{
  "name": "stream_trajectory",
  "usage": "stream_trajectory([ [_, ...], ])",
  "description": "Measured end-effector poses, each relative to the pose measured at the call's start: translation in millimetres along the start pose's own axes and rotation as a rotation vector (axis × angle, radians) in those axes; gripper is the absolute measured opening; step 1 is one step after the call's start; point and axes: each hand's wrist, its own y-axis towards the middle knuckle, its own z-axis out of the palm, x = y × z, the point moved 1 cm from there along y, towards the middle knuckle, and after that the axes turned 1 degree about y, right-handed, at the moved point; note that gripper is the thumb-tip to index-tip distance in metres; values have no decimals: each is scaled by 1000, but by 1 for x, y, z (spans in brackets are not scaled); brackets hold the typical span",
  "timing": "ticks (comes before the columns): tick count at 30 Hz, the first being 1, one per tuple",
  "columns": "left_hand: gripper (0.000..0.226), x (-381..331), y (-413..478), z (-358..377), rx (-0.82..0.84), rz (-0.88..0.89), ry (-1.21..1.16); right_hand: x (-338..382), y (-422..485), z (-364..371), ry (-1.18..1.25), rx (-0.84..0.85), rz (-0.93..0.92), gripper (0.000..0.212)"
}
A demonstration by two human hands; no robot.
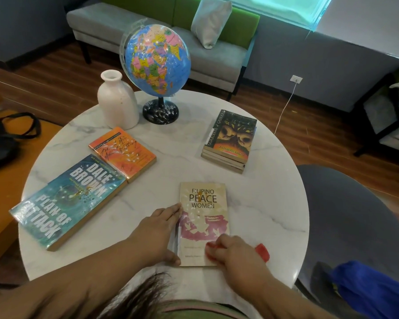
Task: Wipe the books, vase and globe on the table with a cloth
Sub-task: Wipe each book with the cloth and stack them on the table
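Two-handed on book (205, 203): left hand (161, 229) flat along edge, steadying; right hand (235, 252) clenched round cloth (262, 252) for wiping.

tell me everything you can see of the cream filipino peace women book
The cream paperback book lies flat and closed, front cover up, near the front edge of the round white marble-look table. Black title FILIPINO PEACE WOMEN sits above a pink brush-like patch with white bird-like shapes; small print below is unreadable. The left hand rests along its spine edge, fingers straight. The right hand grips a red cloth pressed on its near right corner.
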Motion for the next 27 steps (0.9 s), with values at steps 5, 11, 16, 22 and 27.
stream_trajectory([
  [5,128,0,0,-1,2,4,-8,7,10,7,82,40,-127,35],
  [11,125,-4,-1,-2,-1,-23,-17,-27,27,-11,121,-104,194,34],
  [16,126,-3,-1,-2,-5,-9,-9,1,21,1,240,-77,-48,49],
  [22,125,-3,0,-2,-8,-8,-14,-18,44,-9,288,-130,221,29],
  [27,124,-3,-1,-2,-10,-6,-11,-13,43,-9,197,-84,-20,32],
])
